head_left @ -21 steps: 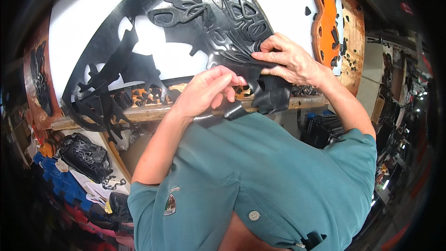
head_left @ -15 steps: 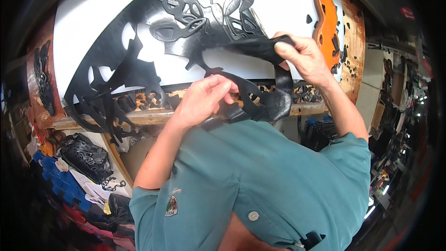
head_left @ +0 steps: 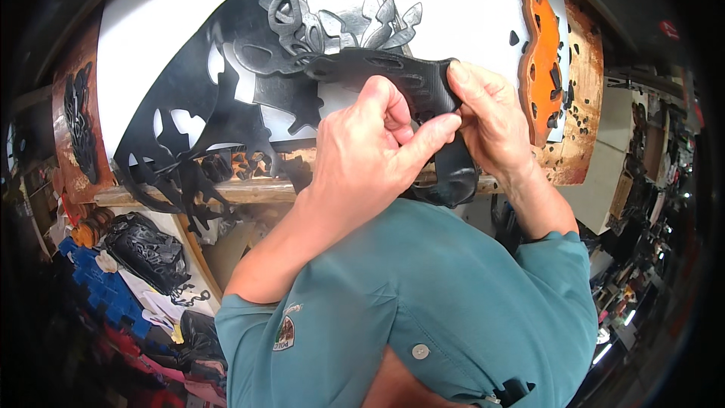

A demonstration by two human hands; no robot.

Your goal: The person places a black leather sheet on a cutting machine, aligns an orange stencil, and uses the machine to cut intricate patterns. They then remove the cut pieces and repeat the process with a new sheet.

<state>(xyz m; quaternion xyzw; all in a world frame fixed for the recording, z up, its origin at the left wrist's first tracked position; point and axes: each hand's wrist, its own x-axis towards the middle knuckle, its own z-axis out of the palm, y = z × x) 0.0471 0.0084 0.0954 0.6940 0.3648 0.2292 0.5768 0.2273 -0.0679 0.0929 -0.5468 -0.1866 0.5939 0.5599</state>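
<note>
A large black flexible sheet (head_left: 189, 79) with many cut-out openings lies across a white board and hangs over the near bench edge. My right hand (head_left: 495, 117) is closed on a folded, lifted part of it, thumb on top. Beside it my left hand (head_left: 362, 147) is closed at the same fold, fingers curled near its lower edge and thumb reaching across toward my right fingers. Part of the fold is hidden behind my left hand. Black leaf-shaped cut-outs (head_left: 377, 26) and a looped black cut-out (head_left: 285, 19) lie on the sheet just beyond the fold.
An orange wavy-edged shape (head_left: 538, 75) with holes lies at the right of the white board (head_left: 461, 11). Small black scraps dot the wooden bench (head_left: 581, 136). At the left lie a black bundle of cut-outs (head_left: 78, 121) and, lower, a black bag (head_left: 147, 249).
My left hand has moved up and right from the lower strip to the fold by my right hand. The held part has turned, showing its slotted surface.
</note>
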